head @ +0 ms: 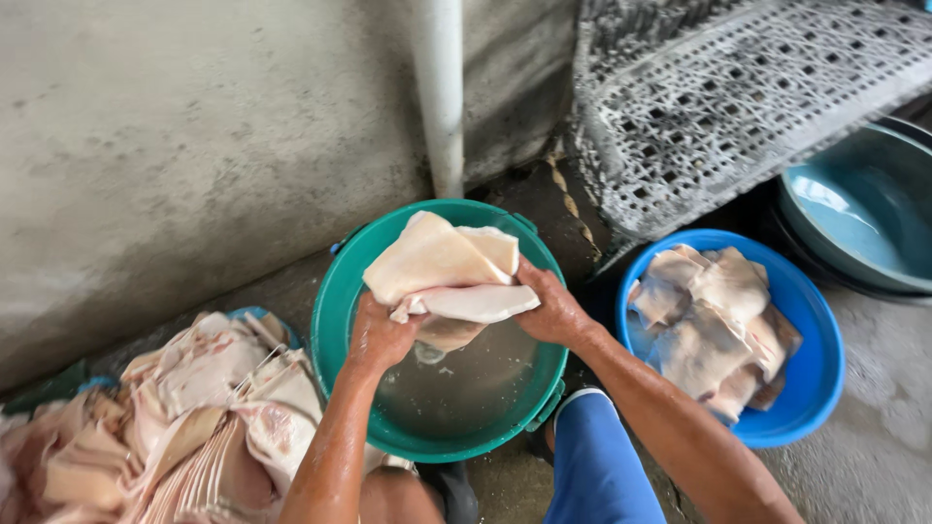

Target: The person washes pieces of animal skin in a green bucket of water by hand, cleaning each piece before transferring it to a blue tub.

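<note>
Left hand (381, 335): closed on the lower left edge of a folded slab of pale pork skin (442, 272), held up over the green basin (340, 311). Right hand (553, 311): gripping the same slab at its right edge. Green basin: on the floor, holding shallow cloudy water. Blue basin (820, 378): to the right, with several skin pieces inside. Heap of raw skins (184, 427): lower left. White pipe (442, 87): upright against the concrete wall. Teal tub (859, 209): far right.
</note>
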